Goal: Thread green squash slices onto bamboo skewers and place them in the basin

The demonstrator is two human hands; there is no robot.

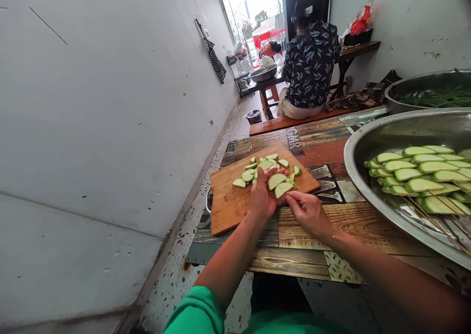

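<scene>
My left hand point(262, 196) is over the cutting board, fingers curled around several half-round green-skinned zucchini slices point(283, 189). Close beside it, my right hand point(305, 209) is closed in a pinch at the lower end of these slices, on what looks like a thin skewer, mostly hidden by the fingers. Under and behind my left hand, more cut zucchini pieces point(240, 182) lie loose on the wooden cutting board point(224, 211). On the right, a large steel basin point(362, 177) holds rows of zucchini slices point(423, 184) on thin skewers point(429, 216), whose sticks point toward me.
Another steel basin point(395, 96) with leafy greens stands behind the first. The patterned table point(305, 255) runs close to the white wall point(110, 128) on my left. Ahead, a person point(311, 69) sits on a wooden bench point(270, 125), facing away. A bin point(253, 116) stands on the floor.
</scene>
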